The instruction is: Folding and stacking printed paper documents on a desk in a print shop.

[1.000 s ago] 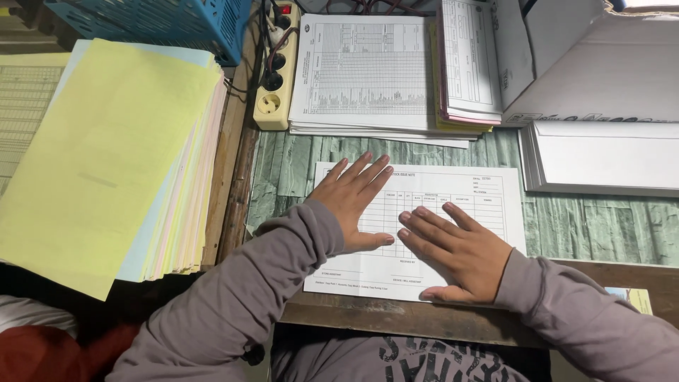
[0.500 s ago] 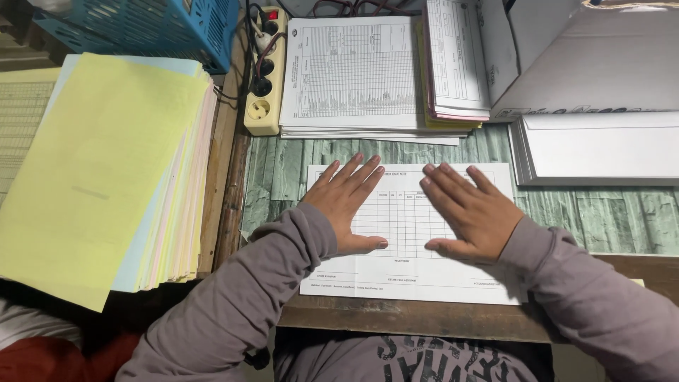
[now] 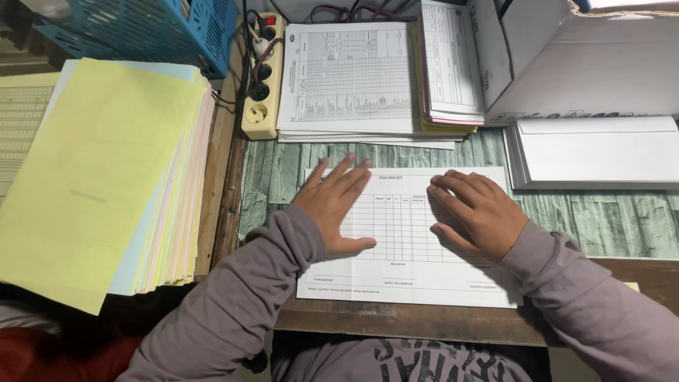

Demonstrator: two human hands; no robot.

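A white printed form sheet (image 3: 403, 233) with a ruled grid lies flat on the green-patterned desk top. My left hand (image 3: 336, 205) rests palm down on the sheet's left half, fingers spread and pointing away from me. On the sheet's right half lies my right hand (image 3: 475, 212), palm down, with its fingers curled a little toward the upper left. Neither hand holds anything. Grey sleeves cover both forearms.
A thick pile of yellow, blue and pink paper (image 3: 99, 177) sits at the left. A power strip (image 3: 260, 78), a stack of printed forms (image 3: 350, 78), a bound pad (image 3: 453, 64), a white box (image 3: 580, 64) and envelopes (image 3: 594, 152) line the back. A blue basket (image 3: 141, 28) stands top left.
My right hand has slid up and to the right across the sheet, away from my left hand. The left hand has stayed nearly in place.
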